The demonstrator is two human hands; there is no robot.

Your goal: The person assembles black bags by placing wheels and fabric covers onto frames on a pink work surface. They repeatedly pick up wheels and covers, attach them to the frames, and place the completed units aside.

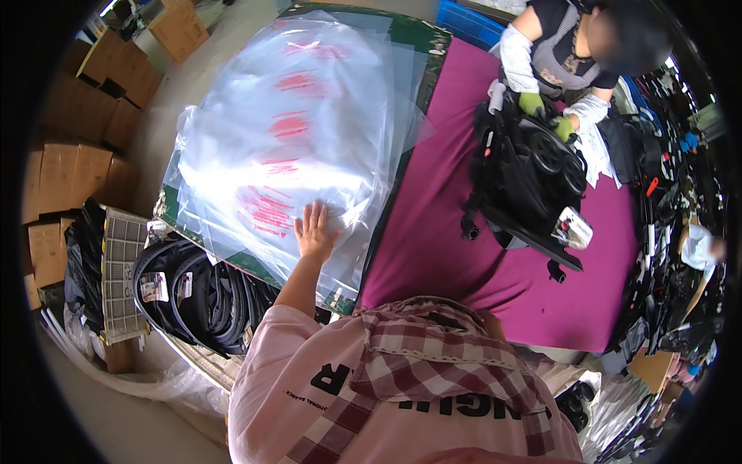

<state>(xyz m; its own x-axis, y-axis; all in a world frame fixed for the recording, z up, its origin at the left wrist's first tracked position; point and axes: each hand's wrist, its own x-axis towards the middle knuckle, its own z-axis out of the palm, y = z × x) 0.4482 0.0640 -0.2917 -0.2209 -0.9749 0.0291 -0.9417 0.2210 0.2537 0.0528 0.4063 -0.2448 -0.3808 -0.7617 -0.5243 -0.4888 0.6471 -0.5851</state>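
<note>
My left hand [315,230] lies flat with fingers spread on the near end of a thick stack of large clear plastic bags [294,131] with red print. The stack rests on a green-edged board [421,46] left of a purple-covered table [433,247]. My pink sleeve runs down from the hand to my chest. My right hand is out of view. Across the table, a co-worker in green gloves [532,103] holds a folded black stroller [525,178] lying on the purple cover.
Cardboard boxes [77,162] are stacked along the left. A bin of black fabric hoops [201,298] stands below the bag stack, next to a white grille [120,271]. A blue crate [468,23] sits at the far end. Black parts crowd the right side [657,201].
</note>
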